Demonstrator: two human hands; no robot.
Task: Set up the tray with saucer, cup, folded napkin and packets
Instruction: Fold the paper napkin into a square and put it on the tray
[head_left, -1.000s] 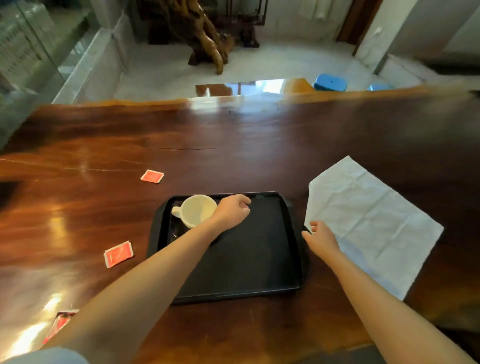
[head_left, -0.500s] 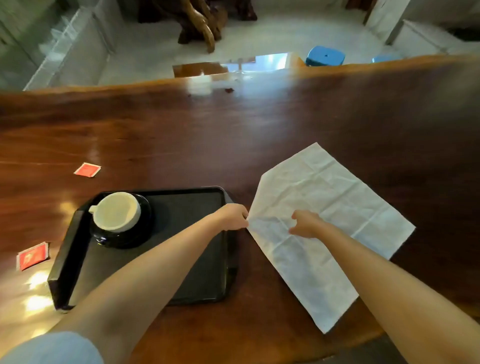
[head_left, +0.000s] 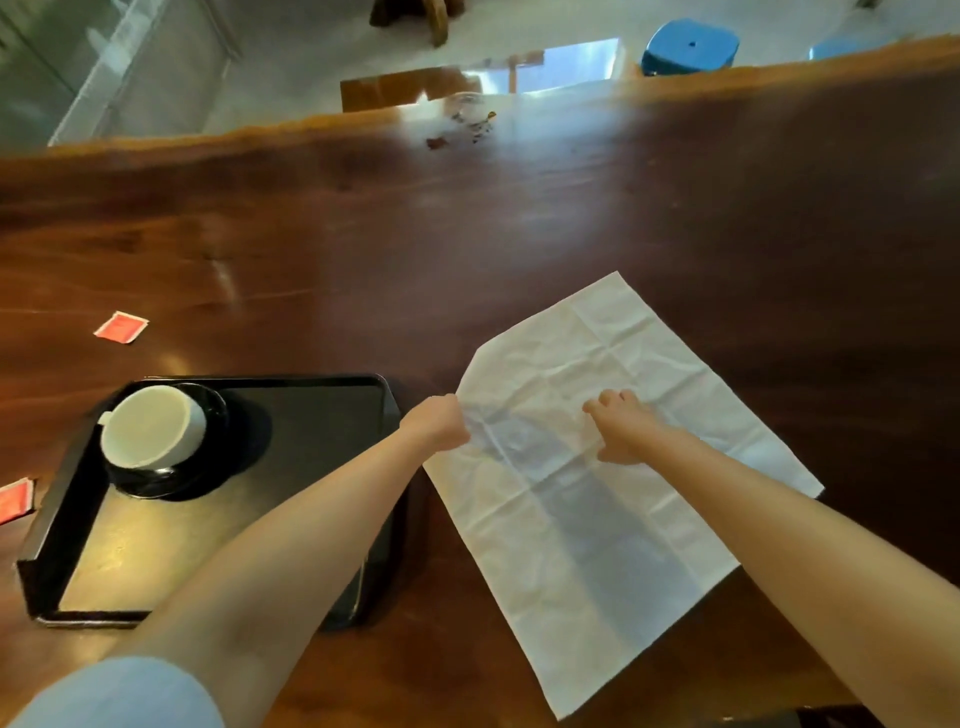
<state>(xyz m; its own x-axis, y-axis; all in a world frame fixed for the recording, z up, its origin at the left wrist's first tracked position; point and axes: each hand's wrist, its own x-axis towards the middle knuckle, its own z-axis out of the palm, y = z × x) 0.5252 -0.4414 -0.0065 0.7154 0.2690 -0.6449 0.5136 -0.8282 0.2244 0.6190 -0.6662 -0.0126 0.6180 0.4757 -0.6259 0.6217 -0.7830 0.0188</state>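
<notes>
Both hands (head_left: 439, 423) (head_left: 621, 428) apparently grip the napkin (head_left: 597, 519).

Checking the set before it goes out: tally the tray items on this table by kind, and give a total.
Tray: 1
Saucer: 1, on the tray
Cup: 1, on the saucer
Napkin: 1, unfolded on the table, beside the tray
Red packets: 2 in view, both on the table off the tray
Total: 6

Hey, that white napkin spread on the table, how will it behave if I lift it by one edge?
The napkin looks thin, creased and slightly see-through, so it will probably droop limply. It likely weighs almost nothing. Its existing fold lines should help it fold.
</notes>
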